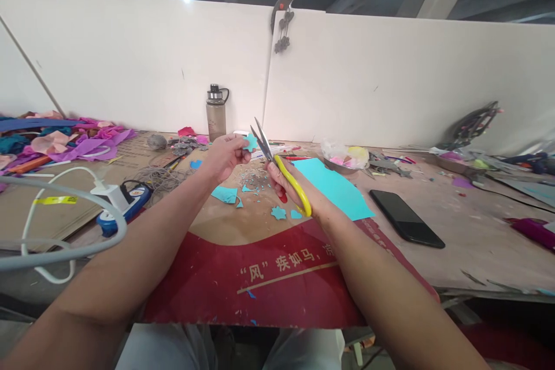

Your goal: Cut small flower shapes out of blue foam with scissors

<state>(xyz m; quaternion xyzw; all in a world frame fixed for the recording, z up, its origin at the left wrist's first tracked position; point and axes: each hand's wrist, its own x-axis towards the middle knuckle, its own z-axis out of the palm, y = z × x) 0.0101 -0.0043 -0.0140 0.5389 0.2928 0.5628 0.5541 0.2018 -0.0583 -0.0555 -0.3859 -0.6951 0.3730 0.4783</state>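
Scissors (284,169) near turquoise scraps (224,194), between bottle (215,117) and phone (406,218).

Not bad near the middle: the red cardboard (295,306) just has little blue bits on it, so there's room to slide across between the forearms. Right of the phone (406,218) there's an okay bare stretch of desk (472,231). Left's way worse: thick cable (65,256) looping up near, power strip (104,222) and tangled string (162,177) past it. Far side, the bottle (216,114) blocks you, then the white panel (130,58). Scissors (265,147) poke up between left hand (228,156) and right hand (281,182), tight gap.
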